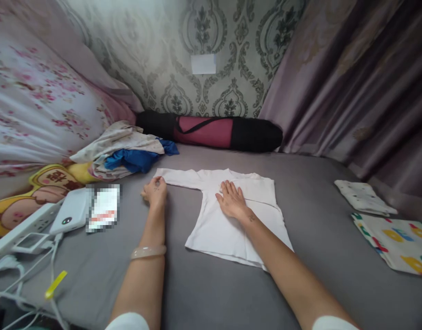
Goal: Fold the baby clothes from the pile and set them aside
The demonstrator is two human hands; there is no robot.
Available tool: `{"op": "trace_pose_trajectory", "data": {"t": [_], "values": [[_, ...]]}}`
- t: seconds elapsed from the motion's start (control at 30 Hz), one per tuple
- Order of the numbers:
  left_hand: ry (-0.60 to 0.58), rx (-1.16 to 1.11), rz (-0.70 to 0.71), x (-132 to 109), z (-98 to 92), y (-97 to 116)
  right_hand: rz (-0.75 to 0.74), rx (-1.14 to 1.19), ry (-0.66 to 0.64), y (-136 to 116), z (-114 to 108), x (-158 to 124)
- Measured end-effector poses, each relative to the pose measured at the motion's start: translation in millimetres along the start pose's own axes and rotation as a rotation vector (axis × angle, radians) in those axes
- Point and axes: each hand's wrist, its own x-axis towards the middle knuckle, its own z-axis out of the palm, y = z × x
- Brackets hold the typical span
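Note:
A small white long-sleeved shirt (214, 229) lies flat on the grey bed sheet (183, 284). Its left sleeve stretches out to the side, while the other sleeve is folded across the chest. My left hand (155, 190) pinches the cuff of the outstretched sleeve between thumb and finger. Flat on the upper middle of the shirt rests my right hand (232, 199), fingers spread and holding nothing. My right forearm covers part of the lower right hem.
A power strip (25, 229), white power bank (71, 211) and cables lie at left, near a blurred packet (104, 208). Crumpled clothes (128, 151) and a black-and-red rolled bag (204, 132) are at the back. Two folded cloths, one dotted (364, 197), one colourful (399, 240), sit at right.

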Motion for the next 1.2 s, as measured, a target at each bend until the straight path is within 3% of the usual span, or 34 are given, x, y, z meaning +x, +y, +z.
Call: {"op": "trace_pose_trajectory", "data": {"t": [0.1,0.2,0.37,0.8,0.87,0.97,1.1,1.2], "values": [[0.186,0.105,-0.098,-10,4.6,12,0.006,-0.025,-0.004,0,2,3],[0.272,0.12,-0.157,-14,10.5,23,0.001,-0.037,0.016,1,6,4],[0.248,0.192,-0.211,-8,13.0,27,-0.005,-0.04,0.037,0,7,3],[0.287,0.172,-0.129,-3,17.6,18,-0.029,-0.018,0.009,1,-5,-1],[0.252,0.09,-0.083,1,18.1,17,-0.029,-0.015,-0.015,1,-11,-1],[0.11,-0.2,-0.063,11,20.0,20,-0.047,-0.019,0.011,-3,-20,2],[0.007,-0.466,-0.154,22,20.8,29,-0.107,0.0,0.19,-21,-23,18],[-0.098,-0.763,-0.225,24,16.4,33,-0.136,0.061,0.126,-39,-16,37]]}}
